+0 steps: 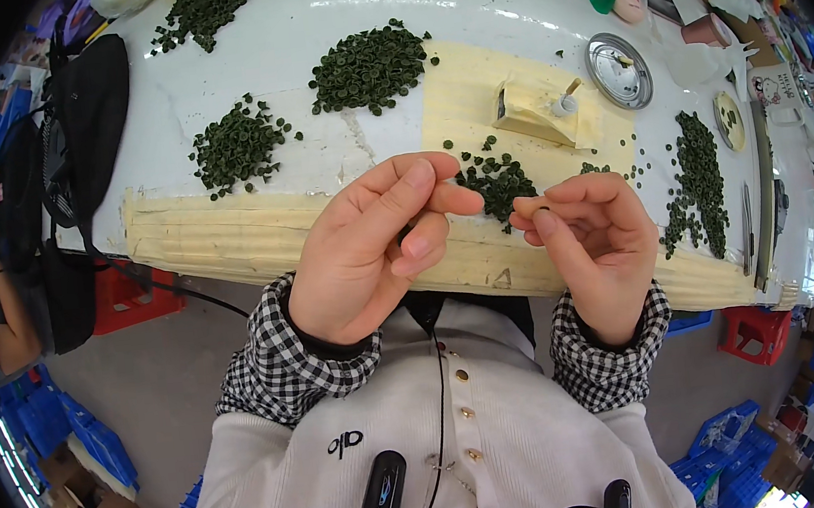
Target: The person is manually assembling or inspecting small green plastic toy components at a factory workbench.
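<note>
The right hand (602, 241) clamps 1 dark piece (543, 208) in its grip, a green pile (496, 186) at its 10 o'clock; left hand (351, 240) grip: cannot tell.

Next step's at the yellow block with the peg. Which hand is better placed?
Right, probably: the right hand is nearer the yellow block and seems to pinch a small dark piece; the left hand is farther off.

blocked ahead: small green pile (497, 188) — yellow block (530, 123) beyond | passable: white tabletop (361, 150) left of mat (449, 73)
</note>
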`<state>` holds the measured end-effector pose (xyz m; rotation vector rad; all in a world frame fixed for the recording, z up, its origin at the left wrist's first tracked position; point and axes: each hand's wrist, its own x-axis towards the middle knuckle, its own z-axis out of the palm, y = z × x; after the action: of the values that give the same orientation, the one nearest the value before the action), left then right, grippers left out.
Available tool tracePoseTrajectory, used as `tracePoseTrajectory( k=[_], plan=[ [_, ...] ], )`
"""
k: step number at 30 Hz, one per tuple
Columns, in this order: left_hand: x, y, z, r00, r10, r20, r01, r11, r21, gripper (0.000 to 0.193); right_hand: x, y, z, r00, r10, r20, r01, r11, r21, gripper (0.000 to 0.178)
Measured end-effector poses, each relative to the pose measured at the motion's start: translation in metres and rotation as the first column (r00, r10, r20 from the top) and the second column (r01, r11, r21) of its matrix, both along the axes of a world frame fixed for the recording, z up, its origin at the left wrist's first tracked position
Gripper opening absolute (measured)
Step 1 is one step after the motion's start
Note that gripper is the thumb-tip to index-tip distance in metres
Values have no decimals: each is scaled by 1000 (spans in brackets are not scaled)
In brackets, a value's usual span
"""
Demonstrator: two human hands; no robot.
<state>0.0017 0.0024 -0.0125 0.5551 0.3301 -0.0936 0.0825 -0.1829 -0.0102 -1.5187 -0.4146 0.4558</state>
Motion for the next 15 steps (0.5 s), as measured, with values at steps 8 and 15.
tracePoseTrajectory(
  k=[8, 15],
  plan=[
    [-3, -1, -5, 995, -80, 68, 82, 996, -32, 31, 0, -1, 0, 998, 52, -30, -52, 998, 20, 13],
    [3, -12, 7, 998, -16, -61, 19, 998, 59, 33, -1, 0, 4, 993, 62, -102, -61, 998, 12, 14]
  ],
)
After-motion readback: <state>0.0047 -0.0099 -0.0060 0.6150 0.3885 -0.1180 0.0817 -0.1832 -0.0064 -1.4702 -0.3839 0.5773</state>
